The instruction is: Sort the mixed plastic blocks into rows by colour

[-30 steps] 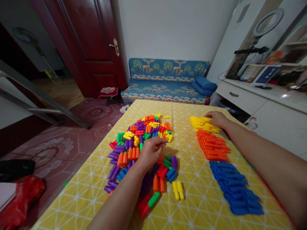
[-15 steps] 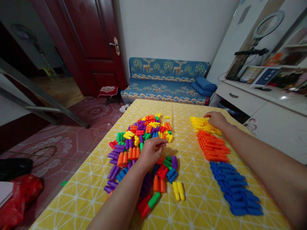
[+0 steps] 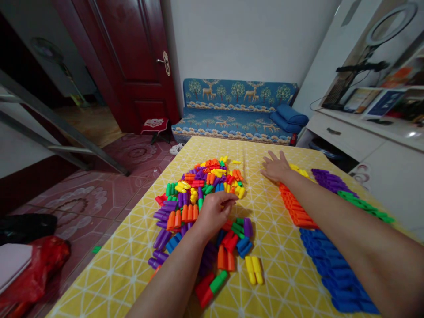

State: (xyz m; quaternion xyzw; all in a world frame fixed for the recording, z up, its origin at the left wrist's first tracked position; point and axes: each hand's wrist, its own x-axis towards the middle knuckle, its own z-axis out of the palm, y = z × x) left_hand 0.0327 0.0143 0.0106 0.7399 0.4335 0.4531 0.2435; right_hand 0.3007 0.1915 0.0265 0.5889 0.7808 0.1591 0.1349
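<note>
My left hand (image 3: 217,212) is over the mixed pile of coloured plastic pieces (image 3: 190,213), its fingers pressed together; whatever they hold, if anything, is hidden. At the upper right, my right hand (image 3: 275,168) spreads its fingers, palm down, over the left part of the yellow pieces (image 3: 300,171), with nothing seen in it. Below it lie the stacked orange pieces (image 3: 296,210), partly covered by my right forearm. Nearer to me are the blue pieces (image 3: 334,269). Purple pieces (image 3: 333,181) and green pieces (image 3: 364,206) lie beyond the forearm. A yellow pair (image 3: 254,270) lies right of the pile.
The table (image 3: 278,291) has a yellow patterned cloth. Behind it stands a blue sofa (image 3: 228,119). A white cabinet (image 3: 351,141) is at the right, a small stool (image 3: 155,126) at the back left, and a red bag (image 3: 43,265) at the lower left.
My right hand has moved left across the yellow pieces and its fingers have spread. The purple and green rows have come into view. My left hand stays over the pile; the view has shifted slightly.
</note>
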